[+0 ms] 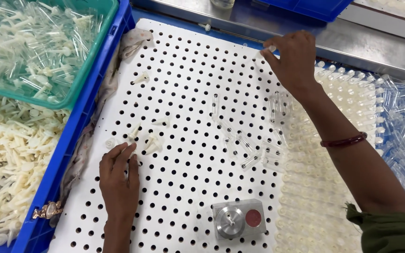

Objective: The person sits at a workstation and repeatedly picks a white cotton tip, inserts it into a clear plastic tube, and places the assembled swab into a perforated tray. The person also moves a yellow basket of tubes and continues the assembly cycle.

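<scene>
White perforated board (188, 154) covers the counter, its holes mostly bare. At nine o'clock a blue crate (78, 124) holds cream plungers (10, 154), and a green tray (87, 63) of clear tubes rests on it at ten o'clock. A watch (48, 211) lies on the crate rim at seven o'clock. The left hand (118, 180) lies flat on the board, fingers (123, 152) released, tips touching a loose plunger (132, 136) among a few scattered ones. A small metal block (239, 218) with a red disc sits at six o'clock. Loose clear tubes (249, 140) lie near the centre. The right hand (292, 58), at one o'clock, has its fingers pinched on one clear tube (269, 49) just above the board. Rows of filled tubes (324, 154) stand in the board at three o'clock
</scene>
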